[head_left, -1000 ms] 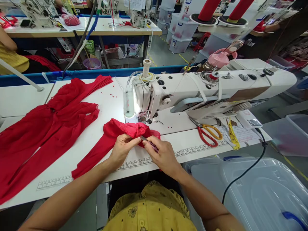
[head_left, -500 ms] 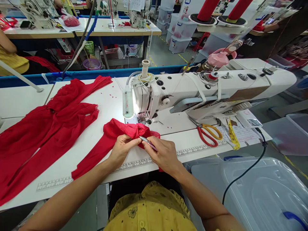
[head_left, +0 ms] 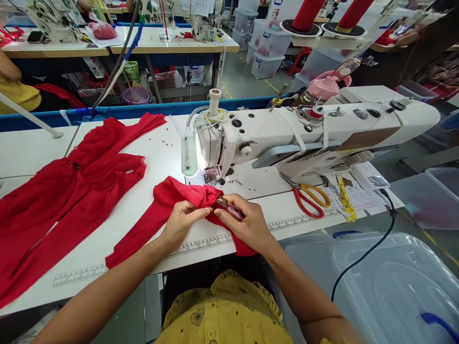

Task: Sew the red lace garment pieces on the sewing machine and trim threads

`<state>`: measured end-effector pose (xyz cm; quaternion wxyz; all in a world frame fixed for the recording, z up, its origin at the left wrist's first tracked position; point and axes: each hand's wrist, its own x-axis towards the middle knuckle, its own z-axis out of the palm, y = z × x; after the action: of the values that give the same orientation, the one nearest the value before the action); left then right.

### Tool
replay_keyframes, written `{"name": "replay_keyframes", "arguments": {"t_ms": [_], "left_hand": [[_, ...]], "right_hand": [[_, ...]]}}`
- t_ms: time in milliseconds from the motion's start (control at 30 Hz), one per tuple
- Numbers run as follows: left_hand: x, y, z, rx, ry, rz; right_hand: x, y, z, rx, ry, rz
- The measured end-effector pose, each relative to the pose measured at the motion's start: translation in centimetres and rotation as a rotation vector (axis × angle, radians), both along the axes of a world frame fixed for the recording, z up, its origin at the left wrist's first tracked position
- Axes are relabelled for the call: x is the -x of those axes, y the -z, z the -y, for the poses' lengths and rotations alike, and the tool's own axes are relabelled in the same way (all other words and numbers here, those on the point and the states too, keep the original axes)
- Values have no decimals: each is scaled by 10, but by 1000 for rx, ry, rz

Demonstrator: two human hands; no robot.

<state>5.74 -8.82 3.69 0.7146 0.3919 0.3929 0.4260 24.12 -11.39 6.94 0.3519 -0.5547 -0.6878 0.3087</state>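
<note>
A red fabric piece (head_left: 168, 191) with a lacy, gathered part lies bunched in front of the sewing machine (head_left: 251, 136). My left hand (head_left: 182, 222) pinches its near edge between thumb and fingers. In my right hand (head_left: 247, 222) is a pair of thread snips (head_left: 231, 208) with purplish handles, blades pointing left at the gathered fabric. Whether the blades touch the cloth I cannot tell. Some red cloth hangs below my right hand over the table edge.
More red garment pieces (head_left: 71, 191) spread over the left of the white table (head_left: 201, 251). Right of the machine's needle area lie scissors (head_left: 310, 198), a yellow tape measure (head_left: 346, 200) and papers. A lidded plastic bin (head_left: 387, 282) stands at lower right. Another person's sleeve (head_left: 17, 98) shows far left.
My right hand has turned the thread snips so their blades show at the fabric. More red cloth now hangs below that hand. My left hand stays nearly in place.
</note>
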Motion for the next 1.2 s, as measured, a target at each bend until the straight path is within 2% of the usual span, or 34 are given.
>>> {"name": "replay_keyframes", "arguments": {"t_ms": [167, 333, 500, 667, 767, 867, 967, 1100, 1200], "left_hand": [[-2, -1, 1, -45, 16, -62], [-2, 1, 0, -4, -47, -108], [-3, 0, 0, 49, -61, -80], [-4, -3, 0, 85, -38, -12], [-2, -3, -2, 92, 0, 63], [0, -4, -5, 108, 16, 130], [1, -5, -5, 120, -4, 144], [1, -6, -5, 114, 0, 127], [1, -6, -4, 103, 19, 129]], "right_hand": [[8, 0, -13, 38, -110, -43], [12, 5, -21, 108, -65, -148], [12, 3, -25, 206, -82, -247], [18, 8, -29, 379, -158, -528], [19, 10, -30, 426, -177, -593], [14, 7, -26, 305, -102, -468], [7, 0, -10, 155, -2, -237], [6, -2, 13, 44, -36, 106], [10, 3, 20, -5, -39, 239]]}}
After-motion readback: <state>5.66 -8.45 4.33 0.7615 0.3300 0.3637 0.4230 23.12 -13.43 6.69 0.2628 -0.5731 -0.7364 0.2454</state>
